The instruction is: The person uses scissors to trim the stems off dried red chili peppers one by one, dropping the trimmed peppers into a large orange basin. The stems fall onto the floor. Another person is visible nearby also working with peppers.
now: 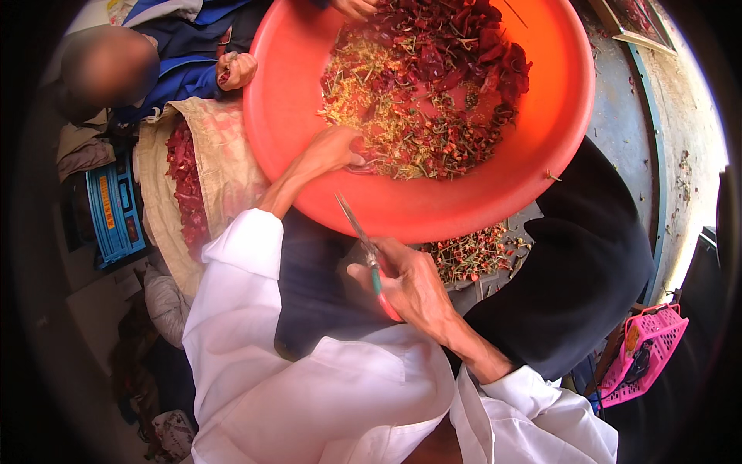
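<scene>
A large red plastic basin (pixel 278 116) stands before me, with dried red chili peppers (pixel 493 64) heaped along its far and right sides. Yellow seeds (pixel 359 104) and cut stem ends (pixel 429 145) cover the nearer part of its floor. My left hand (pixel 333 148) reaches over the near left rim, fingertips down at the edge of the seeds. Reddish blur at those fingertips hides whether they pinch a pepper. Just outside the near rim, my right hand (pixel 411 284) grips scissors (pixel 371 261) with red and green handles. Their blades point up and left, almost together.
Left of the basin, a woven sack (pixel 226 145) holds more red peppers (pixel 188 185). Another person (pixel 185 75) sits beyond it, one closed hand (pixel 236 71) by the rim. Stem scraps (pixel 475 255) lie below the basin. A pink plastic basket (pixel 643 354) stands at right.
</scene>
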Action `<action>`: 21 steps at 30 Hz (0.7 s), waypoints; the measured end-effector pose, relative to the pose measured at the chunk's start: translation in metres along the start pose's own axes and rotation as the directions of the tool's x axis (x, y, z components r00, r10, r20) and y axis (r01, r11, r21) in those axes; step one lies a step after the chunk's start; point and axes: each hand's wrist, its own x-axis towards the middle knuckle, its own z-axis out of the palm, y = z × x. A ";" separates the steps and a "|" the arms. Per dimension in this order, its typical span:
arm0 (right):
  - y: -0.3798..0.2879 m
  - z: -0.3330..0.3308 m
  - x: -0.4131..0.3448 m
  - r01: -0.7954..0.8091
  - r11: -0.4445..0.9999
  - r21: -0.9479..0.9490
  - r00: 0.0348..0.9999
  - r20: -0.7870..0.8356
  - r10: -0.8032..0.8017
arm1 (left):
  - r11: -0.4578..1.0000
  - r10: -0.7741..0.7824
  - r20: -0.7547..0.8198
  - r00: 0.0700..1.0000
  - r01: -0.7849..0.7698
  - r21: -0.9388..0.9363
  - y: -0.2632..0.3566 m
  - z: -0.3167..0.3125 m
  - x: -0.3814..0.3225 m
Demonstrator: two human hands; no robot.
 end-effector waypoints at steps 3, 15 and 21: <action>0.006 0.003 0.000 0.014 0.999 0.040 1.000 -0.026 -0.013 | 0.949 -0.090 -0.042 0.995 0.073 -0.306 0.020 -0.013 -0.017; 0.004 -0.001 -0.010 -0.315 0.663 0.679 0.949 0.210 0.236 | 0.766 -0.249 -0.211 0.945 0.059 -0.640 0.069 -0.031 -0.101; 0.013 0.003 -0.033 -0.170 0.918 0.357 0.984 0.004 0.180 | 0.764 -0.187 -0.444 0.876 -0.154 -0.626 0.083 -0.024 -0.125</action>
